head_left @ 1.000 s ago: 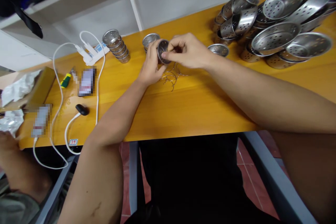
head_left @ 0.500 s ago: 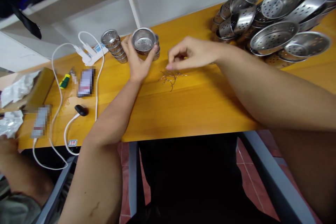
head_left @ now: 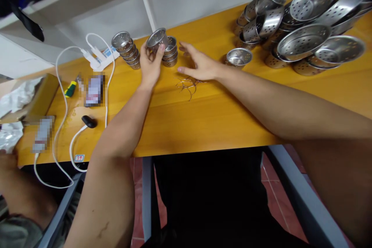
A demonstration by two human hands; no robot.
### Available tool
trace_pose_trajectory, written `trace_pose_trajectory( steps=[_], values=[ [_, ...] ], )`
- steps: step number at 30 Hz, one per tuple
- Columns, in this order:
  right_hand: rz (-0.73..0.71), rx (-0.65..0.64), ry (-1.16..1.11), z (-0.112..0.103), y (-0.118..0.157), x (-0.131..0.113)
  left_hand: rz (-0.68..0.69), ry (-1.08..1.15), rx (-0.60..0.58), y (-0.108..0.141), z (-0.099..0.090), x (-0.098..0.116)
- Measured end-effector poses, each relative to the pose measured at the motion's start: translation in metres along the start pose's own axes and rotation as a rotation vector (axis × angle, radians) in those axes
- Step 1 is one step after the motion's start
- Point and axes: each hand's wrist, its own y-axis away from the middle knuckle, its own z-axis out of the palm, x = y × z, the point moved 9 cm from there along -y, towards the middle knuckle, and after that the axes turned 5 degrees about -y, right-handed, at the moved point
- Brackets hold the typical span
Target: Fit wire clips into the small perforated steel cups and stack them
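Note:
My left hand (head_left: 151, 66) grips a small perforated metal cup (head_left: 157, 38), tilted and raised beside a short stack of similar cups (head_left: 170, 57). To its left stands a taller stack of cups (head_left: 128, 50). My right hand (head_left: 197, 60) is open, fingers spread toward the short stack, and nothing shows in it. Just below that hand, several thin curved wires (head_left: 187, 85) lie in a loose tangle on the table. A single metal cup (head_left: 239, 57) sits behind my right forearm.
At the right is a large pile of perforated metal cups (head_left: 303, 42). On the left lie a power strip (head_left: 105, 59) with white cables, two blurred phone-like devices (head_left: 95, 90), a green-yellow tool (head_left: 70, 89) and a black plug-like object (head_left: 89, 121). Another person's arm (head_left: 23, 186) is at far left.
My left hand's cup has tilted to the right, and the short stack shows more. My right hand has opened from a pinch and shifted left, uncovering the single cup.

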Motion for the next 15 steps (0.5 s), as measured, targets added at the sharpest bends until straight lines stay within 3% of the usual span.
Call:
trace_pose_trajectory(
  steps=[4, 9, 15],
  values=[
    [-0.011, 0.000, -0.098, 0.005, -0.001, 0.002, 0.010, -0.029, 0.010, 0.004, -0.001, 0.001],
    [-0.053, 0.072, 0.032, -0.011, 0.006, -0.019, 0.055, -0.062, -0.037, 0.008, 0.005, 0.003],
    [-0.125, 0.041, 0.010, -0.006, 0.005, -0.038, 0.098, -0.117, -0.083, 0.005, 0.012, -0.004]
  ],
)
